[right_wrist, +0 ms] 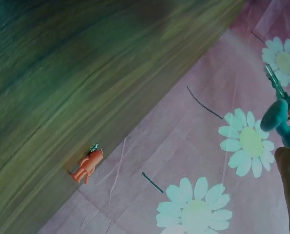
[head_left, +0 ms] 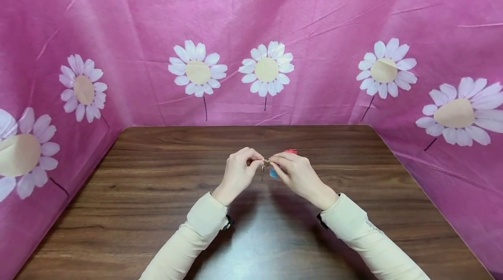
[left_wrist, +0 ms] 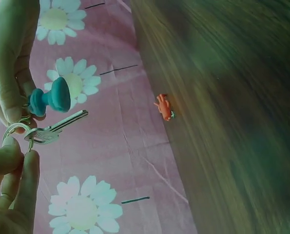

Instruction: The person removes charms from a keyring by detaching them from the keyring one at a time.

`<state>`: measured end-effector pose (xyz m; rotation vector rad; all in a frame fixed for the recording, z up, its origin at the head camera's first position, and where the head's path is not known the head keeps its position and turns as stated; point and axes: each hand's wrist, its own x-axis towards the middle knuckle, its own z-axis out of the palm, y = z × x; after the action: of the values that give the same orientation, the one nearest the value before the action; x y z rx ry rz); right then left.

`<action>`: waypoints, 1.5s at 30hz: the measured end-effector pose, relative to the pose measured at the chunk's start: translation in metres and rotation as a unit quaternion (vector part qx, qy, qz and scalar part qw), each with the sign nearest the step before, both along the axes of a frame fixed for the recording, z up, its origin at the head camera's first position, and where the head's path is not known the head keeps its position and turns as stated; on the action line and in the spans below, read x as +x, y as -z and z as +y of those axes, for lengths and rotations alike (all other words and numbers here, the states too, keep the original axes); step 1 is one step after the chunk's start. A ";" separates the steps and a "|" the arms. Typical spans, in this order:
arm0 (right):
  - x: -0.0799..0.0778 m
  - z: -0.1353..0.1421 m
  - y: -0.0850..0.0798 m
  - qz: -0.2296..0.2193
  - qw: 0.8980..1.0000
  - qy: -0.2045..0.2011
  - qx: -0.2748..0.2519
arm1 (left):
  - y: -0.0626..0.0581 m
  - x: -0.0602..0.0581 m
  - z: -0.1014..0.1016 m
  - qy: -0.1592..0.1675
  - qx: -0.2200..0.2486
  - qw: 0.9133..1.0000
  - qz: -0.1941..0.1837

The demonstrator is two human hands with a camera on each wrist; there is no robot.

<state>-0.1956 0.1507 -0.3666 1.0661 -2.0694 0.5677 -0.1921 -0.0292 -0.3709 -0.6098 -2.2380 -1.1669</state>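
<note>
My left hand (head_left: 239, 173) pinches a metal key ring (left_wrist: 14, 127) between thumb and fingertips, above the table. Silver keys (left_wrist: 59, 126) hang from that ring. Close beside it, my right hand (head_left: 300, 175) pinches the small gold-coloured fitting (head_left: 268, 161) of a blue charm at the ring's edge. The rounded blue charm (left_wrist: 51, 97) dangles below the right fingers; in the head view that hand partly covers it. Whether the fitting is hooked onto the ring cannot be made out.
An orange-red figure-shaped charm (left_wrist: 164, 107) with a metal fitting lies on the brown wooden table (head_left: 157, 175), beyond my right hand. Pink cloth (head_left: 314, 9) printed with white daisies surrounds the table at the back and both sides.
</note>
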 end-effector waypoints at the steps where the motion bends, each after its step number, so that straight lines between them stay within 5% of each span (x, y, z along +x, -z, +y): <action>1: 0.000 0.000 0.000 0.005 1.000 -0.002 -0.003 | 0.000 0.000 0.000 0.004 0.010 1.000 -0.005; 7: 0.000 -0.003 0.001 -0.017 0.999 -0.005 -0.046 | 0.000 -0.002 0.004 0.034 0.127 0.989 -0.068; 13: -0.003 -0.008 0.003 -0.037 0.993 -0.005 -0.110 | -0.011 0.005 0.009 0.043 0.254 0.951 -0.171; 17: -0.005 -0.014 0.006 -0.046 0.989 -0.008 -0.138 | -0.003 0.001 0.010 0.059 0.343 0.910 -0.224; 25: -0.003 -0.021 0.010 -0.115 0.978 -0.009 -0.174 | 0.002 0.002 0.012 0.113 0.518 0.783 -0.325; 27: -0.003 -0.022 0.011 -0.146 0.974 -0.011 -0.175 | 0.004 0.001 0.009 0.121 0.524 0.774 -0.335; 29: -0.003 -0.021 0.012 -0.167 0.972 -0.010 -0.165 | 0.007 0.001 0.005 0.122 0.496 0.790 -0.338; 34: -0.003 -0.014 0.013 -0.168 0.978 0.003 -0.125 | 0.011 -0.002 -0.005 0.117 0.322 0.889 -0.302; 37: -0.002 -0.011 0.011 -0.143 0.985 0.013 -0.091 | 0.011 -0.006 -0.009 0.115 0.220 0.931 -0.266; 41: -0.001 -0.009 0.008 -0.112 0.993 0.029 -0.027 | 0.010 -0.008 -0.011 0.089 0.089 0.969 -0.211; 45: 0.001 -0.008 0.006 -0.099 0.994 0.045 0.029 | 0.008 -0.005 -0.009 0.046 -0.044 0.992 -0.108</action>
<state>-0.1942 0.1427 -0.3728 0.9767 -2.3061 0.5919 -0.1975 -0.0382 -0.3793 -0.6538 -2.4785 -1.2356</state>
